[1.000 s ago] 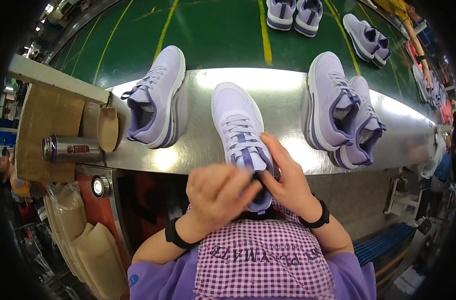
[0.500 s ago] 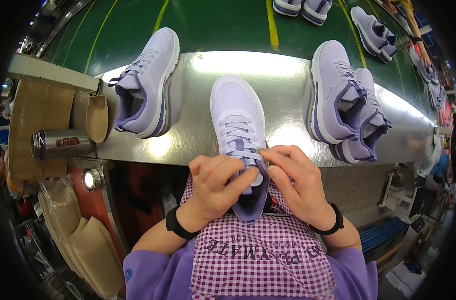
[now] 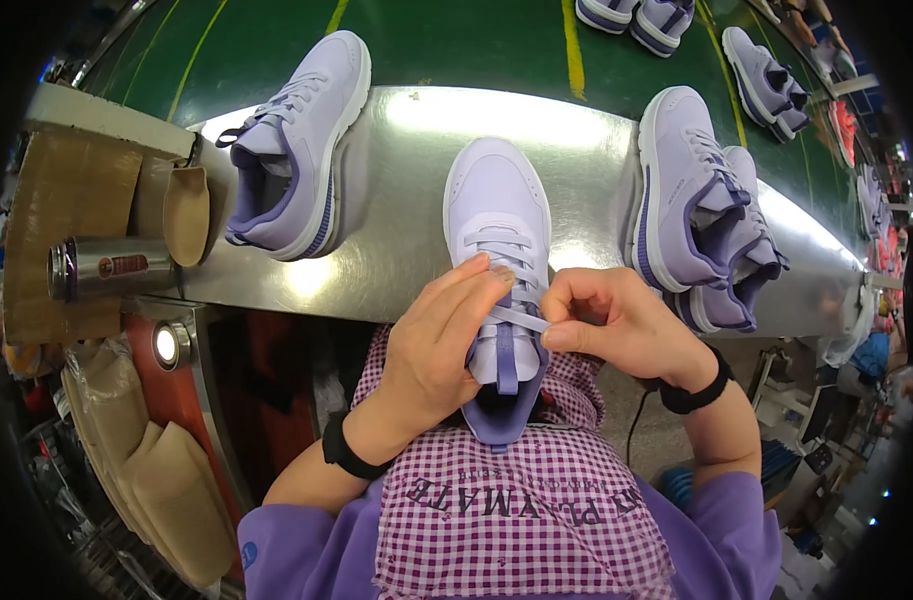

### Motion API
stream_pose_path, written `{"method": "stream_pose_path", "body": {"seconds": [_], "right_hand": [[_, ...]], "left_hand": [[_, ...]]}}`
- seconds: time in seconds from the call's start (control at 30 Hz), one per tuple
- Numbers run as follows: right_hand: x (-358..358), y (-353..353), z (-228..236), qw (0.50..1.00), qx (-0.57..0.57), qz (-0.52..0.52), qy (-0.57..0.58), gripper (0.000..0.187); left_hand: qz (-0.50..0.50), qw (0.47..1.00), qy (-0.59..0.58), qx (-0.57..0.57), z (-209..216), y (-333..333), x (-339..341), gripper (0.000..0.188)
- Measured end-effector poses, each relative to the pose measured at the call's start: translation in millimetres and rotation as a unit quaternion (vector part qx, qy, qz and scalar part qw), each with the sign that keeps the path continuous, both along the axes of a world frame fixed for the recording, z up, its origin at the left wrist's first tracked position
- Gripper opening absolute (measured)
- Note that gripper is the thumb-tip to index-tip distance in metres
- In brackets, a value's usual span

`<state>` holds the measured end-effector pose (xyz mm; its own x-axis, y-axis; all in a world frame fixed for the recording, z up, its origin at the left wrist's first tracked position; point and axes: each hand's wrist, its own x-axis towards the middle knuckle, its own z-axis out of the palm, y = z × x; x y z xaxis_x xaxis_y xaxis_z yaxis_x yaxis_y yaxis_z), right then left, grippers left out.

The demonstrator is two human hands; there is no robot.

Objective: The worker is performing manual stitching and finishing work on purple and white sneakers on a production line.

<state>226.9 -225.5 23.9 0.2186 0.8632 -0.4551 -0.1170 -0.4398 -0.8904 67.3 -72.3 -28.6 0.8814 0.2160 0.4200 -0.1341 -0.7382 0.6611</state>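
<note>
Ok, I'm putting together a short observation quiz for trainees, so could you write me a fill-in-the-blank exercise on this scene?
1. The right hand pinches a ____ of the middle shoe.
2. The metal flask lies on its ____.
3. The belt with yellow lines is coloured ____.
4. The wristband on the left arm is coloured ____.

Missing words: lace; side; green; black.

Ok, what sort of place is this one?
Most likely a shoe factory's finishing line: a long green surface with yellow lines bears lilac sneaker pairs, and at the metal bench someone handles the laces of a matching sneaker.
</note>
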Motion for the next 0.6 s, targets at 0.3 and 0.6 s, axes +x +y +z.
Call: {"method": "stream_pose_path", "body": {"seconds": [0.3, 0.6], "right_hand": [[-4, -13, -10, 0.967, 0.085, -0.099, 0.219, 0.016], [2, -14, -7, 0.967, 0.129, -0.105, 0.195, 0.016]], "left_hand": [[0.004, 1.0, -0.002, -0.006, 2, 0, 4, 0.054], [0.008, 0.999, 0.006, -0.031, 4, -1, 10, 0.051]]}}
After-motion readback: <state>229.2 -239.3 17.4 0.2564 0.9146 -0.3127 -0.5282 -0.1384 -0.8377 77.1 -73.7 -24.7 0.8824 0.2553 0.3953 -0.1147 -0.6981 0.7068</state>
